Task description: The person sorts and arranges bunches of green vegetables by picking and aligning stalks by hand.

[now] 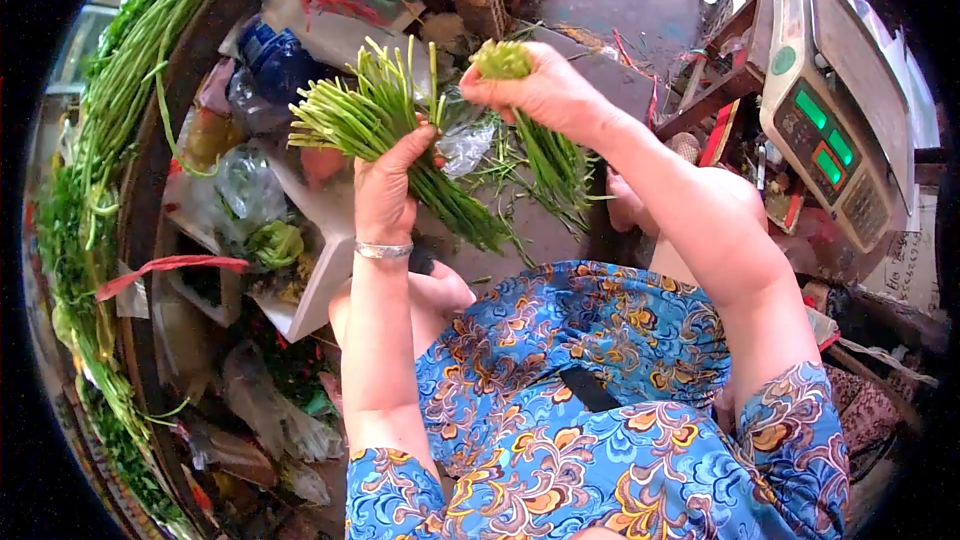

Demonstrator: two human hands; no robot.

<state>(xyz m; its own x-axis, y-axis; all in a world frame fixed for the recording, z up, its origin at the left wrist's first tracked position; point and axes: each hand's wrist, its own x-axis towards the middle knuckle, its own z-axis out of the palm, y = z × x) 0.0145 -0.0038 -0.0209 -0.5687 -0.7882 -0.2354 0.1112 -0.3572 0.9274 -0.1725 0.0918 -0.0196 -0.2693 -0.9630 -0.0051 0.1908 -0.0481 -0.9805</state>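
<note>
1. Stems (350, 108) in a thick green bundle stuck out at 11 o'clock; my left hand (388, 185) was wrapped snugly round them.
2. My right hand (555, 95), at 1 o'clock, had its fingers curled tight around a smaller bunch (550, 162), near its pale ends.
3. I judged that a slackened left grip could let the bundle fan out and drop stalks, and that too hard a squeeze could bruise them.
4. Crumpled clear plastic (466, 147) showed between my hands at 12 o'clock, where trailing tips might catch.
5. Long greens (150, 70) lined 10 o'clock; a scale (822, 135) past 2 o'clock limited my rightward reach.
</note>
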